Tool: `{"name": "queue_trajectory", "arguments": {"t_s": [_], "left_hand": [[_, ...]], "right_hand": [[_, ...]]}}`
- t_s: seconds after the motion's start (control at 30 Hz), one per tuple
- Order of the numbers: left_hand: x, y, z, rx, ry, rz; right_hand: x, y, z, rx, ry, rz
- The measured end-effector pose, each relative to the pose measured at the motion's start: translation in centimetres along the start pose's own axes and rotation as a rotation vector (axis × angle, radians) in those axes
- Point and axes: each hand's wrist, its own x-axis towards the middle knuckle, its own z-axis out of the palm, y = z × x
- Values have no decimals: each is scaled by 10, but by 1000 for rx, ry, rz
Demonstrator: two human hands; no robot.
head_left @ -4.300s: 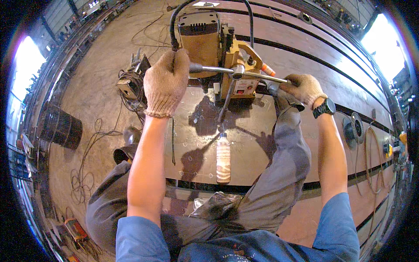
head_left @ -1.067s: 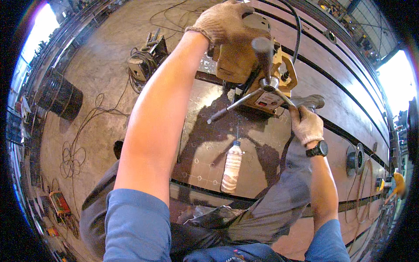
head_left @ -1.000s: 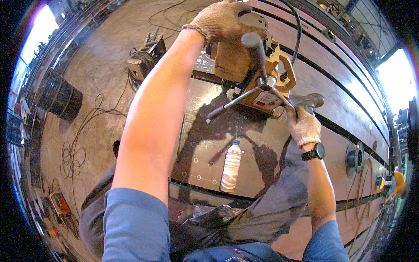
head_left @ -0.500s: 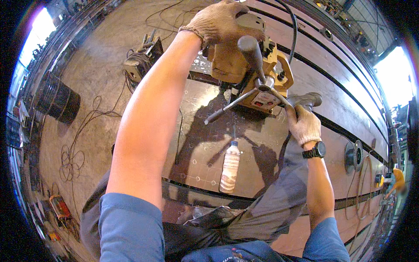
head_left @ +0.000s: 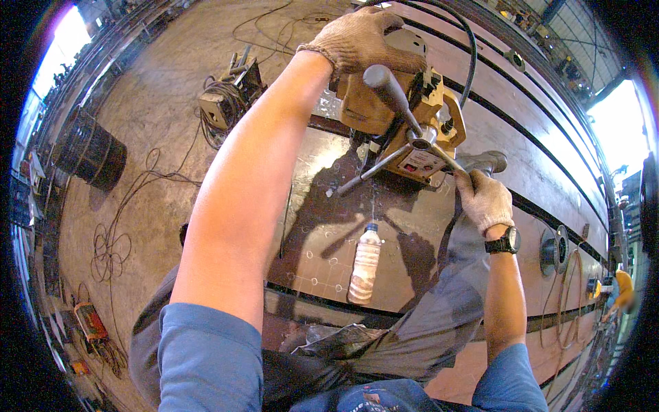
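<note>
Magnetic drill [head_left: 374, 103]: stands apart from bottle [head_left: 364, 266] near steel plate [head_left: 302, 283] edge, under spread left hand [head_left: 358, 44], lever [head_left: 443, 158] in curled right hand [head_left: 486, 200].

The metal plate [head_left: 329, 275] supported a yellow machine [head_left: 371, 103] and a capped bottle [head_left: 364, 264]. The floor [head_left: 165, 123] carried a dark drum [head_left: 89, 151].

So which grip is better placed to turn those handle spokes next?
Probably the right grip: its fingers are closed on one spoke, while the left grip is spread over the drill's tan housing, off the spokes.
</note>
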Motion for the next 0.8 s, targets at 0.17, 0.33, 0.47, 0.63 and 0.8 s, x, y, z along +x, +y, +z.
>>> {"name": "queue_trajectory", "arguments": {"t_s": [0.17,0.33,0.47,0.63,0.8], "left_hand": [[2,0,7,27,14,-14],[6,-22,16,5,92,134],[13,-26,27,21,92,168],[15,-34,31,29,101,122],[16,-32,26,68,84,144]], "right_hand": [[-3,-11,-14,-62,-38,42],[-5,-17,-19,-65,-32,5],[-6,-12,-20,-74,-60,78],[-7,-19,-25,-85,-64,64],[-8,-20,-27,-97,-40,43]]}}
